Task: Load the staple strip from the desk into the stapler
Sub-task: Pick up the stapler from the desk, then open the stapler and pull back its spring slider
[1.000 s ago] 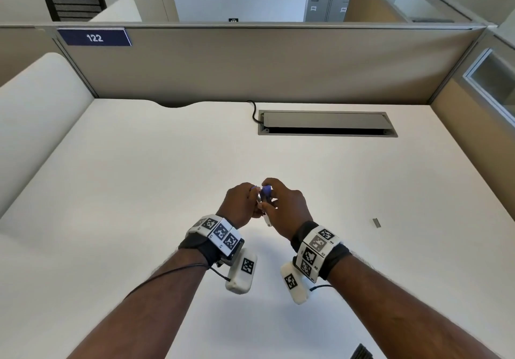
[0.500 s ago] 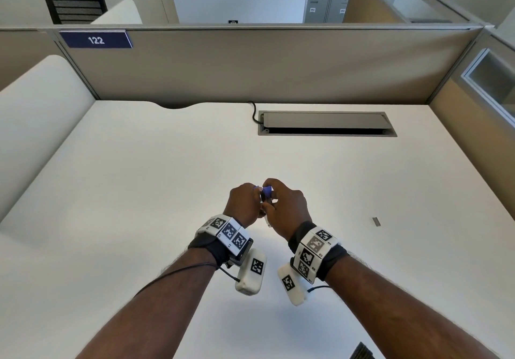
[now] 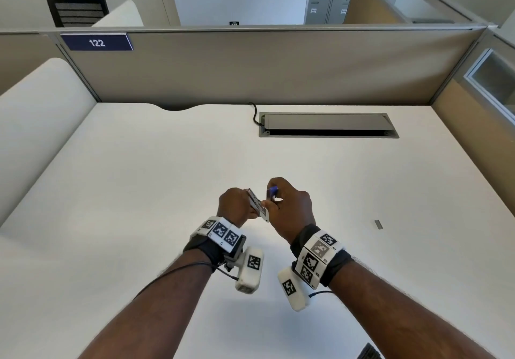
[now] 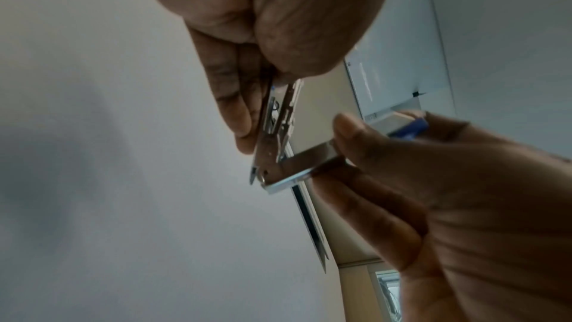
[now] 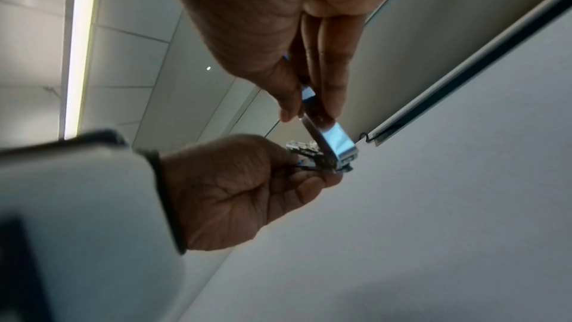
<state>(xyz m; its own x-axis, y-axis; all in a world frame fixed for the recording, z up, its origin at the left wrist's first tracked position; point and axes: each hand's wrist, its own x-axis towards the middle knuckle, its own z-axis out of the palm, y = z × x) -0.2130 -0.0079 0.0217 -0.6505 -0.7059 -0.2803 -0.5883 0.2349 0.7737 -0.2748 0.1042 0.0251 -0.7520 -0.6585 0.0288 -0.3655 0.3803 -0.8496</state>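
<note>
A small metal stapler (image 3: 257,204) with a blue top is held above the desk between both hands, swung open at its hinge. My left hand (image 3: 234,202) grips the base and staple channel (image 4: 277,119). My right hand (image 3: 289,205) pinches the blue-capped top arm (image 3: 272,192), whose shiny metal cover (image 4: 309,165) shows in the left wrist view and again as the cover (image 5: 332,137) in the right wrist view. The staple strip (image 3: 378,224) lies on the white desk, well to the right of my hands, untouched.
The white desk (image 3: 139,191) is bounded by a grey partition (image 3: 250,66) at the back and panels on both sides. A cable tray hatch (image 3: 326,124) with a black cord is set in the desk behind my hands. A dark object (image 3: 369,353) pokes in at the bottom edge.
The hands have drawn apart and the stapler, shut before, has swung open, baring its metal channel. The staple strip has not moved.
</note>
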